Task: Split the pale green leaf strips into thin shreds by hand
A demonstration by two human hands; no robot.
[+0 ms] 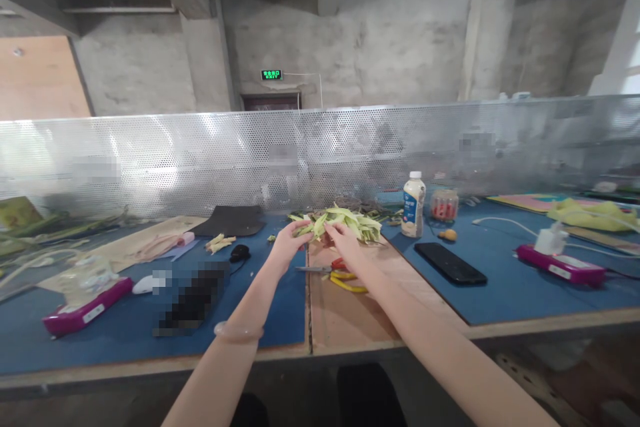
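A loose pile of pale green leaf strips that look like corn husks (364,227) lies at the far part of the bare wooden strip in the table's middle. My left hand (289,241) is at the pile's left edge, its thumb and fingers apart and fingertips touching the strips. From the front, my right hand (344,239) closes its fingers over some husks; its fingertips are partly lost among them. Between my forearms lie scissors (347,282) with red and yellow handles, blades pointing left, partly covered by my right forearm.
To the right stand a white-capped bottle (413,207) and a jar (445,205), with a black phone (450,263) in front. Purple power strips (560,265) lie on both sides. A black mat (229,221) sits at left. A perforated metal partition (215,153) runs along the back.
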